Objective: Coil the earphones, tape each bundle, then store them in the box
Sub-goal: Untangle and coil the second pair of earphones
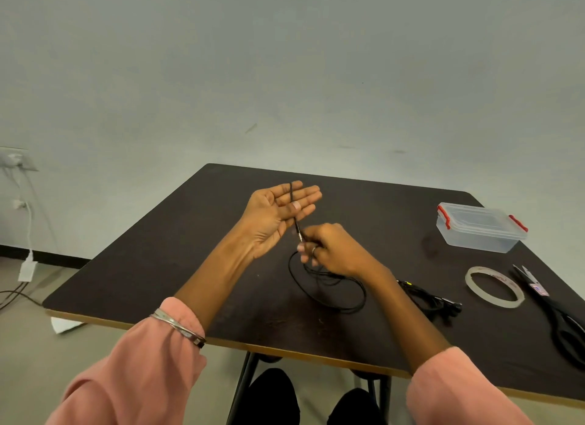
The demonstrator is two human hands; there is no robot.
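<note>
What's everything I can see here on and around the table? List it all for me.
earphone cable: one, black, loose on the table centre, one end drawn up across the left palm
second earphones: one bundle, black, right of the loose cable
tape roll: one, clear, flat, right side
scissors: one, black, right edge
box: one, clear with red clips, lid on, far right
table: one, dark brown
wall sockets: white, left wall
left hand: open, palm up
right hand: pinching the cable

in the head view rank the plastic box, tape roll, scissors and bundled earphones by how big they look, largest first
1. scissors, though nearest the camera
2. plastic box
3. tape roll and bundled earphones: look about alike, so unranked
</note>
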